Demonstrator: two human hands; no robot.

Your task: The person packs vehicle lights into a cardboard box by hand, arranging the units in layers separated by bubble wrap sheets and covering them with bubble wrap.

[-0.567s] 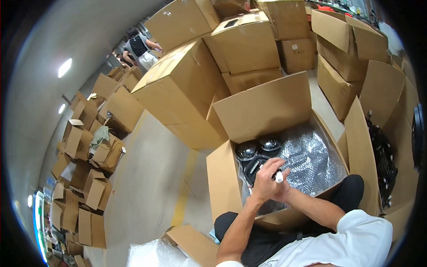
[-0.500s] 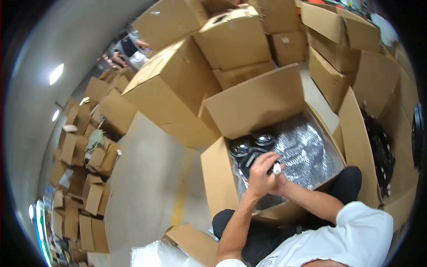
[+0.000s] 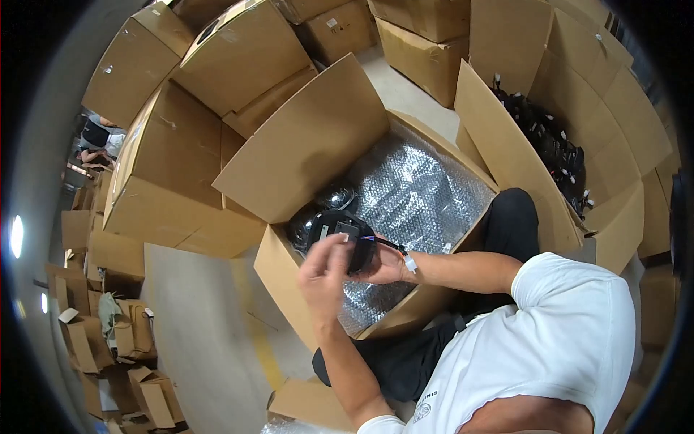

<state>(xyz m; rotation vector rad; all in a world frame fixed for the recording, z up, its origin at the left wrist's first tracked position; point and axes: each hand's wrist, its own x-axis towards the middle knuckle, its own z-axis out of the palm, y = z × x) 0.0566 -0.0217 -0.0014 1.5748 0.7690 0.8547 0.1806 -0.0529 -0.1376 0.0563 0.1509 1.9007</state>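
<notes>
My right hand (image 3: 389, 267) holds a black round unit (image 3: 334, 223) from below, over the near left part of an open cardboard box. Thin wires leave the unit's side and end in a white connector (image 3: 410, 262) by my right wrist. In front of the unit's flat face, with its small pale label, is my left hand (image 3: 322, 271). Motion blurs its fingers, so whether they grip anything cannot be made out. Glossy black domed units (image 3: 337, 198) lie in the box just beyond, partly hidden by the held one. Silver bubble wrap (image 3: 412, 188) covers much of the contents.
The box's raised flap (image 3: 311, 137) stands at the far side. To the right, another open carton holds a heap of black wired parts (image 3: 546, 141). Large cartons (image 3: 173, 166) are stacked at the far left. A yellow line (image 3: 256, 329) runs along the grey floor. My knees flank the box.
The view has swung toward the right. My hands, earlier close together over the box, have parted somewhat. The black unit's face and wires now show plainly in my right hand.
</notes>
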